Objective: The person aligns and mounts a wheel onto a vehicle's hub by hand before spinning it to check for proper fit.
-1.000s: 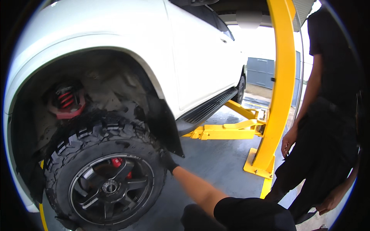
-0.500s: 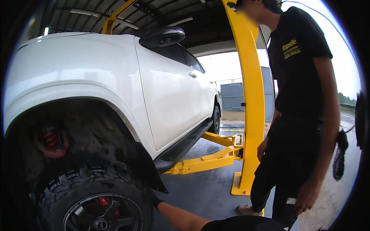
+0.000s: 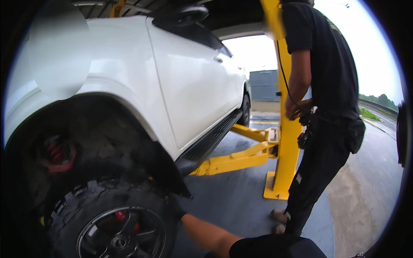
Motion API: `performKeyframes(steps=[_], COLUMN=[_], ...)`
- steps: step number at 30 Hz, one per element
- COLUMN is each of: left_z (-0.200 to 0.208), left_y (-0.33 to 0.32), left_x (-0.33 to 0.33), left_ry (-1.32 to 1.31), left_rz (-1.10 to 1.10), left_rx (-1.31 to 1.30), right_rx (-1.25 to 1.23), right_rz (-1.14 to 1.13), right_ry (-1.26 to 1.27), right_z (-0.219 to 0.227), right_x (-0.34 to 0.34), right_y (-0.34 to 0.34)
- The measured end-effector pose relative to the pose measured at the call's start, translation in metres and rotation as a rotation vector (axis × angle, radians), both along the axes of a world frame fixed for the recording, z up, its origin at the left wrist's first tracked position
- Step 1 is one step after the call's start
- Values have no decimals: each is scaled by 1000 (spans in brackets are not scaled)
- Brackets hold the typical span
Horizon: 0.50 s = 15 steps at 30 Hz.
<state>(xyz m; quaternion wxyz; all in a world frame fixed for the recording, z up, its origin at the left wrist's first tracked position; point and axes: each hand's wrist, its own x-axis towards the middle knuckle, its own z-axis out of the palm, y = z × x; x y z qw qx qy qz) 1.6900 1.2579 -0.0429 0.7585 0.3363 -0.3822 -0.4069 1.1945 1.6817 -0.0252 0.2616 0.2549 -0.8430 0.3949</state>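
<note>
My right arm reaches in from the lower edge, and my right hand (image 3: 174,210), in a black glove, is at the right side of the big knobby tyre (image 3: 101,195). Its fingers are lost in the dark against the rubber, so whether they are open or closed does not show. The wheel has a dark spoked rim (image 3: 121,241), with a red brake caliper (image 3: 129,219) behind the spokes. Above it, a red coil spring (image 3: 56,152) sits inside the wheel arch of the white vehicle (image 3: 193,90). My left hand is out of the picture.
A yellow lift post (image 3: 287,150) stands right of the vehicle, its yellow lift arm (image 3: 236,161) reaching under the side step (image 3: 213,135). Beside the post, a co-worker (image 3: 331,73) in black stands with hands near a hanging cable (image 3: 282,64). A black mud flap (image 3: 172,174) hangs behind the tyre.
The co-worker has turned toward the post and raised their hands to waist height by the cable. My view has shifted slightly; my right hand stays at the tyre's side.
</note>
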Motion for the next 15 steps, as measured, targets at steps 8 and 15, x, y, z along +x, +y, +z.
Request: performKeyframes(steps=[8,15], left_z=[-30,17], left_y=[-29,16], left_x=[14,1], left_ry=[-390,-348], left_rz=[195,117], left_rx=[-114,64], right_rx=[-442,-691], right_rz=[71,156], right_ry=[-135,-180], right_z=[1,-19], right_x=[-33,-60], right_y=[-2,-14])
